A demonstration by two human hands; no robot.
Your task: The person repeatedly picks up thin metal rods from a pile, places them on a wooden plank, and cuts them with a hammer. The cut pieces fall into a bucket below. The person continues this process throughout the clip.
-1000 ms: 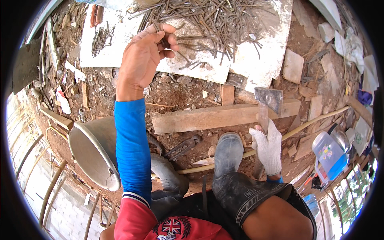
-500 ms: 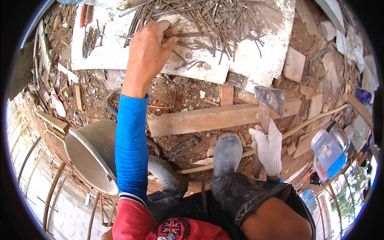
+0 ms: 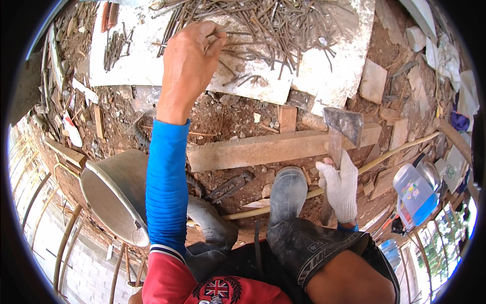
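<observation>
My bare left hand [image 3: 195, 55], below a blue sleeve, reaches over a white board [image 3: 147, 71]. Its fingertips are pinched on what looks like a thin nail at the near-left edge of a heap of rusty, partly bent nails [image 3: 278, 30]. A smaller bunch of nails [image 3: 116, 50] lies on the board to the left. My right hand [image 3: 339, 187], in a white knitted glove, is wrapped round the wooden handle of a hatchet [image 3: 345, 124]. The hatchet stands head up, its metal head overlapping the far right part of a wooden beam [image 3: 258, 152].
A grey bucket [image 3: 114, 187] lies tilted at my left. Between my boots and the beam is a pair of pincers [image 3: 230, 187]. A bamboo pole [image 3: 395, 154] crosses the dirt. Stone and wood scraps surround the board; a plastic container [image 3: 415, 192] stands at the right.
My left hand has shifted slightly up and right over the nails, its fingers closing more tightly. The hatchet and my right hand are nearly unmoved.
</observation>
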